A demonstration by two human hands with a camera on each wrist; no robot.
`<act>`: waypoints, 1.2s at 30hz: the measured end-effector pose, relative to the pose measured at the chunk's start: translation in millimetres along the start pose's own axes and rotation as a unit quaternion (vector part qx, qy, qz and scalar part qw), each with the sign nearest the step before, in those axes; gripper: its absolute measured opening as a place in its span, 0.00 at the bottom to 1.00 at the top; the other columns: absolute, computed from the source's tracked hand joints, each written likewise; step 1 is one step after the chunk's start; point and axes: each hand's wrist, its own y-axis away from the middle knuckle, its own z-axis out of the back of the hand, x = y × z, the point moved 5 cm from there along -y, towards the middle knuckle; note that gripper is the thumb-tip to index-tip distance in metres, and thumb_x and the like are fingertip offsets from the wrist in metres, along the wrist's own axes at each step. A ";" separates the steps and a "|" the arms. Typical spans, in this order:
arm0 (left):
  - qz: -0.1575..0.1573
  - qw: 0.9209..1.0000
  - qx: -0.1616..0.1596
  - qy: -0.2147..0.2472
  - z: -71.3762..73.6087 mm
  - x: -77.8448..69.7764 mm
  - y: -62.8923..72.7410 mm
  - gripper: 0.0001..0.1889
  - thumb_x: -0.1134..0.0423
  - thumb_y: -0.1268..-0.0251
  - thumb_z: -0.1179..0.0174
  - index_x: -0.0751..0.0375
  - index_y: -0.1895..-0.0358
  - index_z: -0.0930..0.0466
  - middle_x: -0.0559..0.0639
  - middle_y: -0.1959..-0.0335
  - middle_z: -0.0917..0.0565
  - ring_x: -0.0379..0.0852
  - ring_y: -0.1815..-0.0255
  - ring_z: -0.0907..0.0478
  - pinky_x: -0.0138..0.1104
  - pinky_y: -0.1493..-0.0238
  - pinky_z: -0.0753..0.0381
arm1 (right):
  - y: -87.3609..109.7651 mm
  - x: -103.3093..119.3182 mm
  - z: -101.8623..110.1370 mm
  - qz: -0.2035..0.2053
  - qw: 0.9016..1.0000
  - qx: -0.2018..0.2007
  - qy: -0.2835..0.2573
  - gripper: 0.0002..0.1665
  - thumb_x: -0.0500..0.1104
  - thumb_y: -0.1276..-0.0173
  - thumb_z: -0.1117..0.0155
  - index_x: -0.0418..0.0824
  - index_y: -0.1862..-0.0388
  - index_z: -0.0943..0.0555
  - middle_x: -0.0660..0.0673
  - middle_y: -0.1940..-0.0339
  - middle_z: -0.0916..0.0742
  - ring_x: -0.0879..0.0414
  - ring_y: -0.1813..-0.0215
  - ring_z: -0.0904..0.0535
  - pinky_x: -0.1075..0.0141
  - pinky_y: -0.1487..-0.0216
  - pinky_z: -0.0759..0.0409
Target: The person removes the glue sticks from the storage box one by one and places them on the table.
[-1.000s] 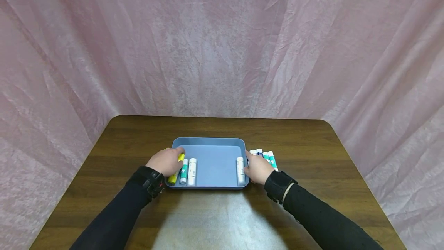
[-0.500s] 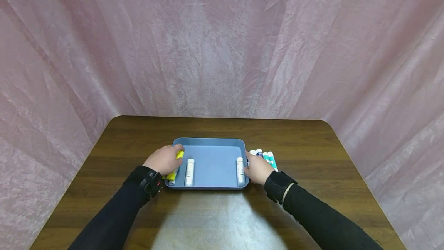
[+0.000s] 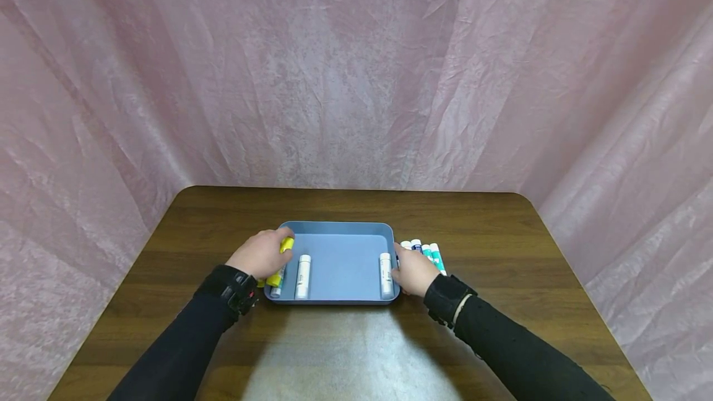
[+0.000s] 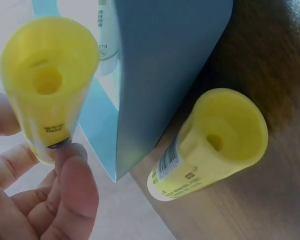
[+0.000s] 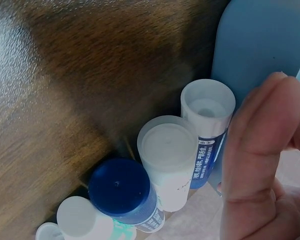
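Observation:
My left hand (image 3: 259, 255) pinches a yellow glue stick (image 4: 50, 70) between thumb and fingers, over the left wall of the shallow blue tray (image 3: 345, 265). Another yellow glue stick (image 4: 230, 135) is on the table just outside that wall. Inside the tray, a teal-labelled glue stick (image 3: 277, 290) lies partly hidden under the left hand. Beside it is a white glue stick (image 3: 302, 277), and one more white glue stick (image 3: 386, 276) lies along the right wall. At the tray's right side, my right hand (image 3: 414, 271) holds the rim, with finger and thumb right at the wall.
Several glue sticks lie in a row on the wooden table (image 3: 473, 228) right of the tray: a blue-labelled one (image 5: 205, 145), a white-capped one (image 5: 167, 150), a navy-capped one (image 5: 120, 190) and teal ones (image 3: 437, 257). A pink curtain (image 3: 356, 67) hangs behind the table.
My left hand has moved slightly left with the yellow glue stick, out over the tray's wall. The teal and white glue sticks in the tray have shifted left. The right hand stays put.

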 end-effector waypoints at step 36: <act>-0.009 1.000 -0.014 0.027 22.9 9.3 4.3 0.25 0.57 0.28 0.45 0.56 0.29 0.30 0.59 0.50 0.18 0.49 0.64 0.23 0.35 0.71 0.24 | -1.8 -1.6 -1.4 0.000 1.000 -0.001 0.003 0.41 0.37 0.28 0.39 0.32 0.20 0.41 0.46 0.80 0.19 0.56 0.85 0.23 0.67 0.80 0.27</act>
